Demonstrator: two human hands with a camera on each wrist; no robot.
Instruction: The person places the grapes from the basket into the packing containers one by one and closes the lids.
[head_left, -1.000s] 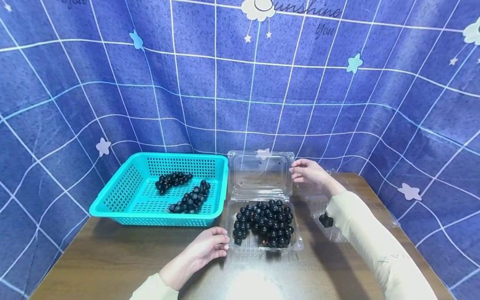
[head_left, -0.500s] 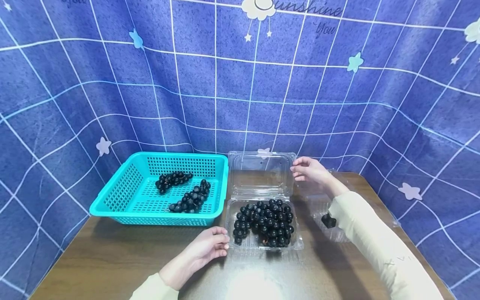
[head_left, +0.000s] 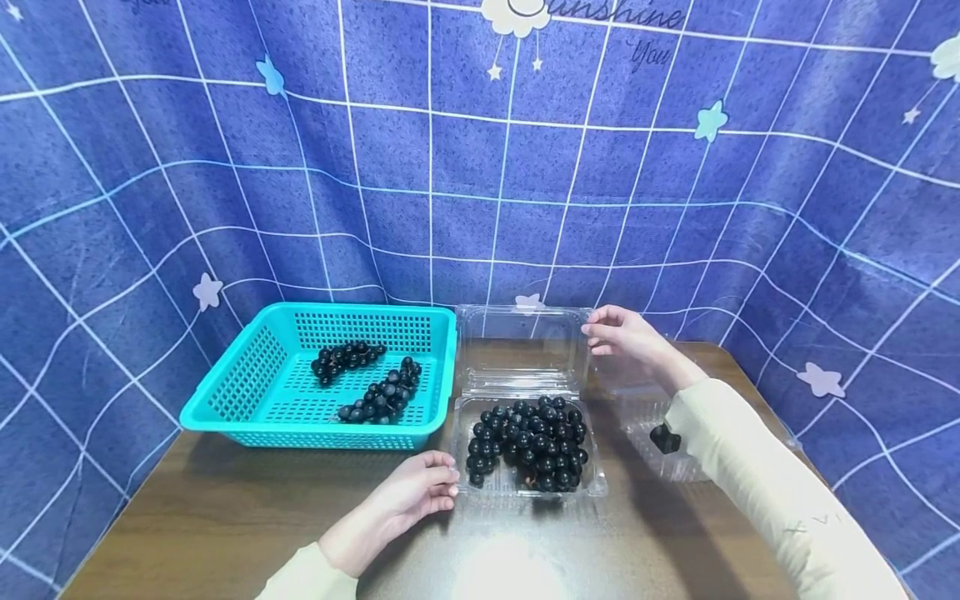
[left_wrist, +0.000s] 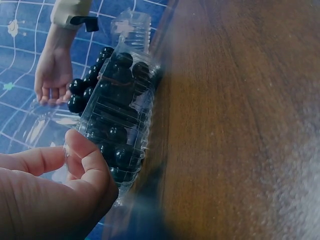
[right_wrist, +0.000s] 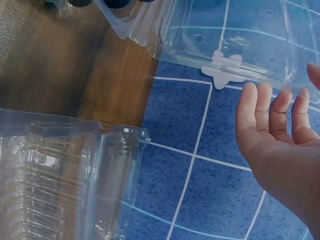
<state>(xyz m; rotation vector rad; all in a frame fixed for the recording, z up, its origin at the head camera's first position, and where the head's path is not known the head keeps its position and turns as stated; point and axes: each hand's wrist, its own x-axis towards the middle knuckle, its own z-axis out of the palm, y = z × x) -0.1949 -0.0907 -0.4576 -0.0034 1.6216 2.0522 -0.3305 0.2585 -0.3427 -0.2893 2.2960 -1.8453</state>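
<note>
Both hands are set to the clear container point(head_left: 598, 481): its near left corner is pinched between the thumb and forefinger of the left hand point(head_left: 416, 492), and the side edge of its raised lid point(head_left: 525, 354) is lightly held between the thumb and fingertips of the right hand point(head_left: 622, 333). The scene is backed by a blue curtain point(head_left: 465, 150), against which a lid tipped too far could be caught. On the wooden table point(head_left: 225, 517), a teal basket point(head_left: 330, 438) is placed just left of the container; it could be bumped if the base were dragged sideways. To the right, a second clear container point(right_wrist: 45, 175) is partly covered by the sleeve in the head view and could be swept aside by the forearm. Within the base, dark grapes point(head_left: 547, 450) are heaped above the rim, so berries could be squashed, or the lid kept from seating, were it pressed down hard. Two smaller bunches point(head_left: 382, 396) are left in the basket, out of harm's way unless it is jolted.
</note>
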